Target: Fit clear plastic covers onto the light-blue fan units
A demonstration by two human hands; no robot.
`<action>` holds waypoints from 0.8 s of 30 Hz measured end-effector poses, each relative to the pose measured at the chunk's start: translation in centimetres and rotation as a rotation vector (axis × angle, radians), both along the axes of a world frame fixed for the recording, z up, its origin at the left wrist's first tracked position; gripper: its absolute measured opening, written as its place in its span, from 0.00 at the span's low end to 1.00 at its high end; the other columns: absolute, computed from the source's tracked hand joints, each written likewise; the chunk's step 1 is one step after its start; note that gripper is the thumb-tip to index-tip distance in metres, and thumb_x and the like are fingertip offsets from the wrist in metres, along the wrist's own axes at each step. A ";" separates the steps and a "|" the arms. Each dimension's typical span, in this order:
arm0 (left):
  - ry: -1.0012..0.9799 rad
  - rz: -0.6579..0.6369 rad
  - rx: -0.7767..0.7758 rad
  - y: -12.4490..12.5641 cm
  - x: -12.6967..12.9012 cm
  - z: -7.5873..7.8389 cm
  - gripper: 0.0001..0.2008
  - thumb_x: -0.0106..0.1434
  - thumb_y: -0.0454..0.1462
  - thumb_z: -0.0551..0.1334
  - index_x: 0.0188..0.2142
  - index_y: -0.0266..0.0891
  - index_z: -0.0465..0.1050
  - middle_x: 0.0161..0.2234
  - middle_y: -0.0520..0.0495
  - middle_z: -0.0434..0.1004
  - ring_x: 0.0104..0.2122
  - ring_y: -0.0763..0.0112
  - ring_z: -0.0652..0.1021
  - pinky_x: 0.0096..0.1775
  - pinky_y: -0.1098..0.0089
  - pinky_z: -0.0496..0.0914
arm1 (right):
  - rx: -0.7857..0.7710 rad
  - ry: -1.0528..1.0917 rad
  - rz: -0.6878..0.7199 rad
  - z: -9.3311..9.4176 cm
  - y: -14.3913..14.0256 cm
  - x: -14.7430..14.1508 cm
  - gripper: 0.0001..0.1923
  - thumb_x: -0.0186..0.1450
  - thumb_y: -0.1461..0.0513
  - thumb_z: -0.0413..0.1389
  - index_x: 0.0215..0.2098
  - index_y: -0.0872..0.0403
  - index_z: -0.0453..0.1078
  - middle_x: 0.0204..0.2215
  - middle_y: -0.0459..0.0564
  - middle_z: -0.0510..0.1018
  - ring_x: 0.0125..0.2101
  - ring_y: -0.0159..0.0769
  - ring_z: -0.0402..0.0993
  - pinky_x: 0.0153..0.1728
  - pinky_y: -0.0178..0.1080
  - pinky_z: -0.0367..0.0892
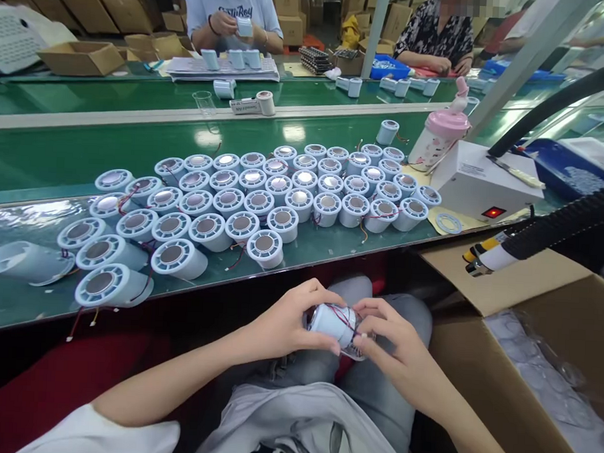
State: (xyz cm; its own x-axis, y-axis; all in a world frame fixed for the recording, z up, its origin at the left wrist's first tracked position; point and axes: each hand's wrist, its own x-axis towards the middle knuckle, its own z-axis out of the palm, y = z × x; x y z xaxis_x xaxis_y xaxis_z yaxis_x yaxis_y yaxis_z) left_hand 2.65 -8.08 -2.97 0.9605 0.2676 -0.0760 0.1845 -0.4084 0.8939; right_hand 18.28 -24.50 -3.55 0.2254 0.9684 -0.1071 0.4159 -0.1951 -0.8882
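Note:
Above my lap, my left hand [305, 320] is wrapped round the left end of a light blue cylindrical motor housing [330, 322], lying on its side. Thin red and dark wires [347, 316] cross its surface. The fingers and thumb of my right hand [390, 337] close on these wires at the right end, where a clear plastic edge shows. My fingertips partly hide that end. Beyond my hands, many similar housings [266, 247] stand on the green bench [311, 253], with round grey discs on top and wires trailing from some.
A white box with a red switch [493, 213] and a pink-lidded cup [439, 135] stand at right. Below, an open carton [505, 382] holds clear plastic trays. A black hose [557, 224] reaches in. One housing [27, 262] lies tipped at left. Two co-workers sit across the bench.

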 end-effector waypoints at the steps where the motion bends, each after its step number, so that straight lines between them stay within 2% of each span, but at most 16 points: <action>1: -0.030 0.020 -0.003 0.0 0.0 -0.6 0.29 0.50 0.48 0.72 0.51 0.46 0.74 0.42 0.46 0.70 0.41 0.63 0.73 0.45 0.63 0.69 | 0.012 0.028 -0.049 -0.1 0.1 -0.1 0.14 0.68 0.58 0.51 0.25 0.53 0.69 0.45 0.53 0.70 0.48 0.43 0.70 0.47 0.42 0.67; 3: -0.090 0.035 0.009 -0.1 0.0 -1.6 0.31 0.47 0.47 0.74 0.50 0.46 0.75 0.44 0.44 0.70 0.44 0.60 0.73 0.49 0.59 0.69 | 0.039 0.106 -0.150 -0.5 0.2 -0.1 0.17 0.67 0.57 0.51 0.22 0.54 0.67 0.43 0.54 0.70 0.45 0.43 0.70 0.42 0.40 0.68; 6: -0.139 -0.024 -0.011 -0.3 0.1 -2.4 0.32 0.45 0.45 0.75 0.51 0.46 0.75 0.53 0.40 0.68 0.54 0.53 0.70 0.55 0.55 0.65 | 0.084 0.284 -0.263 -1.1 0.2 0.1 0.17 0.65 0.57 0.54 0.19 0.54 0.67 0.40 0.53 0.71 0.43 0.42 0.71 0.37 0.37 0.70; 8: -0.139 -0.068 -0.115 -0.5 0.2 -2.2 0.34 0.47 0.43 0.75 0.54 0.47 0.72 0.56 0.40 0.68 0.55 0.53 0.70 0.56 0.55 0.65 | 0.088 0.397 -0.290 -1.3 0.1 0.5 0.18 0.64 0.55 0.56 0.19 0.54 0.69 0.40 0.53 0.73 0.42 0.42 0.73 0.35 0.37 0.72; 10: -0.118 -0.060 -0.257 -0.7 0.2 -1.9 0.34 0.49 0.41 0.74 0.56 0.46 0.70 0.54 0.42 0.72 0.53 0.56 0.73 0.53 0.58 0.68 | 0.092 0.450 -0.270 -1.2 -0.1 0.8 0.17 0.64 0.55 0.58 0.20 0.54 0.72 0.41 0.54 0.76 0.43 0.43 0.74 0.38 0.39 0.74; 13: -0.072 0.007 -0.485 -1.1 0.3 -1.5 0.32 0.52 0.40 0.72 0.57 0.44 0.68 0.54 0.41 0.72 0.50 0.59 0.76 0.49 0.61 0.72 | 0.135 0.264 -0.144 -0.9 -0.7 0.9 0.05 0.59 0.57 0.64 0.32 0.50 0.78 0.52 0.54 0.76 0.53 0.49 0.71 0.50 0.46 0.71; 16: -0.036 0.018 -0.661 -1.3 0.2 -1.3 0.32 0.54 0.41 0.71 0.58 0.44 0.66 0.56 0.40 0.71 0.48 0.60 0.77 0.48 0.62 0.72 | 0.197 -0.027 -0.057 -0.9 -1.5 0.8 0.17 0.57 0.60 0.66 0.45 0.46 0.77 0.57 0.54 0.72 0.57 0.50 0.68 0.55 0.49 0.67; 18: -0.012 0.004 -0.673 -1.3 0.1 -1.2 0.33 0.54 0.43 0.70 0.58 0.44 0.66 0.55 0.40 0.72 0.46 0.60 0.77 0.47 0.62 0.72 | 0.224 -0.090 -0.045 -1.0 -2.0 0.8 0.16 0.59 0.60 0.65 0.46 0.47 0.75 0.56 0.54 0.73 0.57 0.49 0.69 0.55 0.48 0.68; 20: -0.004 -0.013 -0.614 -1.2 0.0 -0.9 0.35 0.53 0.43 0.71 0.59 0.45 0.65 0.55 0.41 0.72 0.45 0.61 0.77 0.46 0.63 0.72 | 0.214 -0.078 -0.043 -1.1 -2.2 0.8 0.16 0.59 0.59 0.65 0.47 0.47 0.74 0.56 0.54 0.74 0.56 0.48 0.69 0.55 0.47 0.67; 24: -0.084 -0.044 -0.479 -1.2 -0.1 0.0 0.36 0.50 0.37 0.73 0.58 0.49 0.67 0.56 0.43 0.71 0.51 0.59 0.75 0.50 0.63 0.71 | 0.157 0.093 -0.059 -0.8 -2.3 0.9 0.18 0.60 0.58 0.65 0.48 0.47 0.71 0.55 0.52 0.74 0.54 0.45 0.72 0.53 0.42 0.70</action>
